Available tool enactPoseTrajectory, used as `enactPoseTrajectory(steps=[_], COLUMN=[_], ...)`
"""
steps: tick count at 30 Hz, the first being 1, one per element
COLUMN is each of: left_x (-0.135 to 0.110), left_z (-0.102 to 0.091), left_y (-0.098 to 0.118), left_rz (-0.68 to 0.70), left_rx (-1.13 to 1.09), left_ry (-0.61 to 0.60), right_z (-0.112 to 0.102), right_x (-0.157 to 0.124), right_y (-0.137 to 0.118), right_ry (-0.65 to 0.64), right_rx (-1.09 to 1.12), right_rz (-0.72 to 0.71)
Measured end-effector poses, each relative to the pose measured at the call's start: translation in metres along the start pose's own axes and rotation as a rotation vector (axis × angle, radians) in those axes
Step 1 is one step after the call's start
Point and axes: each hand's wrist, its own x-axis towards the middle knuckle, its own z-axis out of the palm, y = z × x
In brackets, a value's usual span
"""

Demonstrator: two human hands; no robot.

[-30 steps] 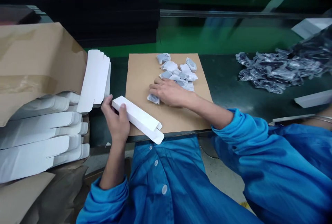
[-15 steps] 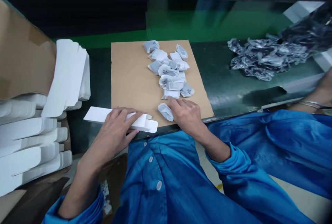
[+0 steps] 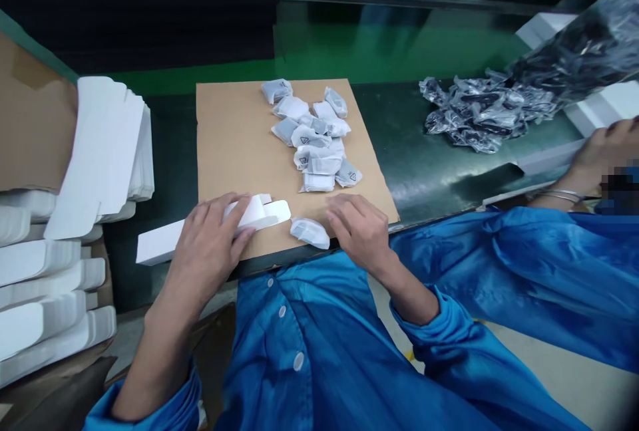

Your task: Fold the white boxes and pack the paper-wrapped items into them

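My left hand (image 3: 212,235) is wrapped over a long white carton (image 3: 160,243), whose flapped end stands open towards the right. The carton lies slanted at the front left corner of a cardboard sheet (image 3: 234,145). Just right of its flaps, a small white wrapped packet (image 3: 309,233) lies alone near the front edge. My right hand (image 3: 360,228) rests beside that packet, fingers loosely bent and thumb a little apart, with nothing visible in it. Several similar wrapped packets (image 3: 319,163) are heaped on the sheet beyond, some printed with a triangle mark.
Stacks of flat white cartons (image 3: 102,145) stand at the left by a brown cardboard box (image 3: 34,125). On the dark green bench (image 3: 399,145), clear plastic bags with dark items (image 3: 484,112) lie to the right. A co-worker's hand (image 3: 596,158) is at the far right.
The lone packet has turned to lie more sideways, and my right hand has shifted slightly off it. The carton's flapped end has tilted upward, away from me. The view has swung slightly right.
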Motion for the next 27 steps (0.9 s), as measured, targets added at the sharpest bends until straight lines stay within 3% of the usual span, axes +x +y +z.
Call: enactPoseTrajectory(steps=[3,5,10,14,17,20,23,27], left_x=[0.006,0.010,0.008,0.001,-0.001,0.000,-0.001,-0.004], left_z=[0.001,0.003,0.007,0.007,0.006,0.006,0.005,0.004], left_y=[0.008,0.013,0.015,0.012,0.010,0.009,0.009,0.009], left_rz=[0.055,0.074,0.097,0.140,0.174,0.202,0.185,0.206], left_rx=[-0.060,-0.050,-0.012,-0.041,-0.043,-0.059,-0.105,-0.156], left_ry=[-0.056,-0.081,-0.031,-0.032,-0.047,-0.052,-0.028,-0.054], right_z=[0.002,0.008,0.022,0.016,0.008,0.008,0.011,0.001], right_x=[-0.011,-0.015,-0.003,0.006,0.002,-0.005,-0.009,-0.005], right_y=[-0.010,-0.013,0.004,0.021,0.019,0.012,0.009,0.012], right_ry=[-0.122,-0.180,-0.132,0.007,0.089,-0.023,-0.173,-0.244], right_rx=[0.010,-0.036,0.004,-0.123,-0.162,-0.171,-0.147,0.085], right_rz=[-0.191,-0.245,-0.104,0.056,0.060,-0.011,0.008,0.046])
